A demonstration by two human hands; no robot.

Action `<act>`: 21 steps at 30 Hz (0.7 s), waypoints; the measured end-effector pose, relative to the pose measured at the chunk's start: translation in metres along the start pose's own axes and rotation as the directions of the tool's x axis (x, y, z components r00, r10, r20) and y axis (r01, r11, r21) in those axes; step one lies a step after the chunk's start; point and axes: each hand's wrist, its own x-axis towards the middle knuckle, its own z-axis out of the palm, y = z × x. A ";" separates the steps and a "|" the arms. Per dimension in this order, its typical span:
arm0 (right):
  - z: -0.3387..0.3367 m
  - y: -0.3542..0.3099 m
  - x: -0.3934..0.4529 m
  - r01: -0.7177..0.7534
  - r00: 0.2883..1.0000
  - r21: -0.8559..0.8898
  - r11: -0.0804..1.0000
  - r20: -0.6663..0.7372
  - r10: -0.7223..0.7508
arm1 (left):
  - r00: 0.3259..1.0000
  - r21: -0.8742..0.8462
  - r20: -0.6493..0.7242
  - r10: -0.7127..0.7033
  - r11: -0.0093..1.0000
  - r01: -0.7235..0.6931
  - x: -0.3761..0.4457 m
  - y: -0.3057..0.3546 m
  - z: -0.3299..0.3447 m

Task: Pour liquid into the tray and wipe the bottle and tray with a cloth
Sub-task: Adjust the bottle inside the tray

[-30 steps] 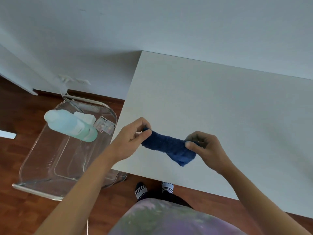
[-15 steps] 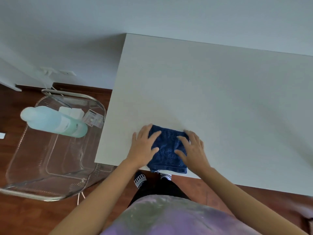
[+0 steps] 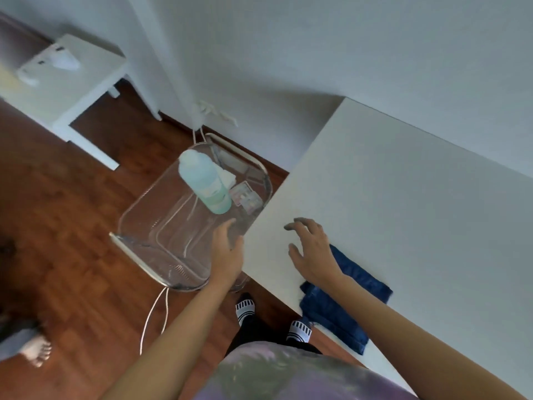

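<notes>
Two bare hands reach out in the head view, neither holding anything. Taking the white table (image 3: 403, 197) as the landmark: the left hand (image 3: 227, 249) is just off the table's left edge, fingers straight and loosely together, stretched over the near end of a clear tray (image 3: 138, 226) that sits beside that edge, raised above the wooden floor (image 3: 72, 241); whether the fingers touch the tray cannot be told. The right hand (image 3: 311, 249) is over the tabletop near the same left edge, fingers spread and relaxed, empty; whether it rests on the surface cannot be told. A folded blue cloth (image 3: 346, 307) lies flat on the table at its near edge, just behind the right wrist, which crosses over one of its corners. Inside the tray, towards its far end and close to the table's left edge, stands a pale bottle (image 3: 207, 183) with green liquid in its lower part; next to it, on the table side, lie a small white packet (image 3: 227, 177) and a pinkish packet (image 3: 245, 197). Below the table's near edge two socked feet (image 3: 245, 308) stand on the floor. Well away to the left of the table are a low white side table (image 3: 63, 82) against the wall and, at the frame's edge, another person's bare foot (image 3: 37, 350).
</notes>
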 end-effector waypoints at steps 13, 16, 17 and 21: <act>0.086 -0.092 0.176 -0.324 0.941 0.287 0.901 0.200 0.274 | 0.635 -0.607 0.375 -0.676 0.339 0.719 0.115 -0.023 -0.039; 0.092 -0.090 0.203 -0.420 0.902 0.348 0.838 0.262 0.344 | 0.632 -0.636 0.401 -0.663 0.295 0.714 0.133 -0.024 -0.034; 0.095 -0.089 0.209 -0.445 0.889 0.364 0.818 0.292 0.354 | 0.631 -0.645 0.404 -0.662 0.283 0.710 0.137 -0.024 -0.033; 0.111 -0.085 0.223 -0.512 0.846 0.396 0.762 0.386 0.368 | 0.616 -0.680 0.448 -0.647 0.201 0.705 0.147 -0.022 -0.032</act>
